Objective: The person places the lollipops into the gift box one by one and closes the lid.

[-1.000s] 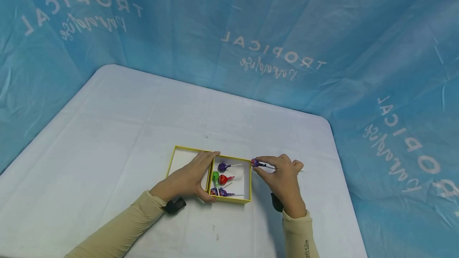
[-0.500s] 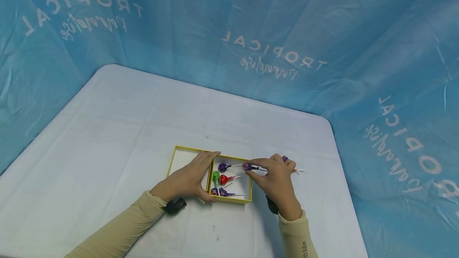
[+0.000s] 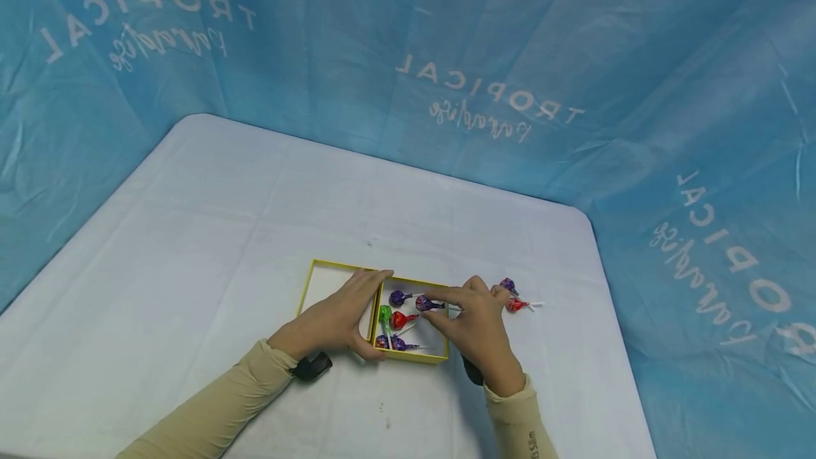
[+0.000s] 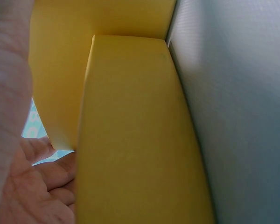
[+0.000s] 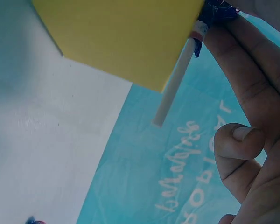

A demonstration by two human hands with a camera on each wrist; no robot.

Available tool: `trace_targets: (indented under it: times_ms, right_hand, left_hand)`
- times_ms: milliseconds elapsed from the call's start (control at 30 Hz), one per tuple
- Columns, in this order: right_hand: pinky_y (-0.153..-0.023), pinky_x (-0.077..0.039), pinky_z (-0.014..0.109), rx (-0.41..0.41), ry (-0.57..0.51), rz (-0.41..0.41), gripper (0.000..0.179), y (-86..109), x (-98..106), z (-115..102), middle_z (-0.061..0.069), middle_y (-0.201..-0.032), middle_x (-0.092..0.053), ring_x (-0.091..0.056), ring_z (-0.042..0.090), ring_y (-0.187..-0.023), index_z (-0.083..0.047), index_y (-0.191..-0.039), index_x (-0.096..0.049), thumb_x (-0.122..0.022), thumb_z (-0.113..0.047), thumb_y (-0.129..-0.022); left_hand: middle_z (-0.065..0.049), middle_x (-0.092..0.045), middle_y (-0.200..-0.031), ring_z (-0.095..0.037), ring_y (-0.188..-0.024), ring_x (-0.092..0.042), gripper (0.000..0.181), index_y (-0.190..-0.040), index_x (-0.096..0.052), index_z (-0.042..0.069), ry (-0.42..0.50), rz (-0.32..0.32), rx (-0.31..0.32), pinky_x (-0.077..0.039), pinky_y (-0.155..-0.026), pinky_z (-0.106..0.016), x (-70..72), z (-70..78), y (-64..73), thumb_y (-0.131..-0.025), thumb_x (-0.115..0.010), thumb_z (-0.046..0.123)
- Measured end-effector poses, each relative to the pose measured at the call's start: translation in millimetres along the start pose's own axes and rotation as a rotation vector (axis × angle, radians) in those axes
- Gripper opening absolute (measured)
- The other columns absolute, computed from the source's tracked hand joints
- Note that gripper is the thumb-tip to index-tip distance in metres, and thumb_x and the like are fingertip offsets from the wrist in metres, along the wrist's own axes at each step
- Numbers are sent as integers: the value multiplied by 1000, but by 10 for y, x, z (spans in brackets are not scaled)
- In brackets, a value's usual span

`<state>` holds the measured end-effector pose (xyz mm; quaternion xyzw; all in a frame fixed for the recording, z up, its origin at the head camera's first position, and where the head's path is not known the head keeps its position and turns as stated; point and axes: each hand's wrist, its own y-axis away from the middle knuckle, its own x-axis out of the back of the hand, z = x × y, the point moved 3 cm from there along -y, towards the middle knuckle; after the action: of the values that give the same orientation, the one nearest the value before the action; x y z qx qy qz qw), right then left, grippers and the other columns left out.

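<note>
In the head view, an open yellow box with a white inside holds several wrapped lollipops. Among them are a dark purple lollipop, a red lollipop, a green lollipop and purple ones in the near left corner. My left hand grips the box across its left side, thumb at the near wall and fingers at the far one. Over the box's right half, my right hand pinches a purple lollipop by its wrapped head. Its white stick points back past the box wall in the right wrist view.
Left of the box lies a second yellow-edged white tray or lid, partly under my left hand. Beyond my right hand, a purple lollipop and a red lollipop lie on the white table. Blue printed curtains surround the table.
My right hand has carried the purple lollipop leftward from beside the box's right wall to over its inside. The loose lollipops on the right have come into sight. My left hand stays put.
</note>
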<state>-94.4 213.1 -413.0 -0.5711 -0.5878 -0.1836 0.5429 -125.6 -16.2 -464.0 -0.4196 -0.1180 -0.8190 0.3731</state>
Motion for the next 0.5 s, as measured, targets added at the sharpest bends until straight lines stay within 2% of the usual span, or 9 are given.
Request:
trace_targets:
  times_ms: [133, 500]
  right_hand:
    - [-72, -14, 46, 9, -10, -11, 30, -12, -19, -45, -10, -68, -65, -37, 7, -73, -27, -98, -83, -94, -29, -70]
    - [-74, -15, 45, 59, -38, -23, 27, -22, -100, -111, -14, -80, -74, -38, 5, -75, -28, -95, -83, -93, -31, -70]
  left_hand:
    - [-14, -37, -155, -34, -146, -32, 126, -158, -22, 6, 13, -9, 12, -38, -115, -48, 1, 0, 7, -63, -90, 55]
    - [-17, -36, -156, -42, -148, -27, 127, -158, -21, 6, 21, -10, 18, -34, -118, -51, -5, -10, 14, -63, -90, 55]
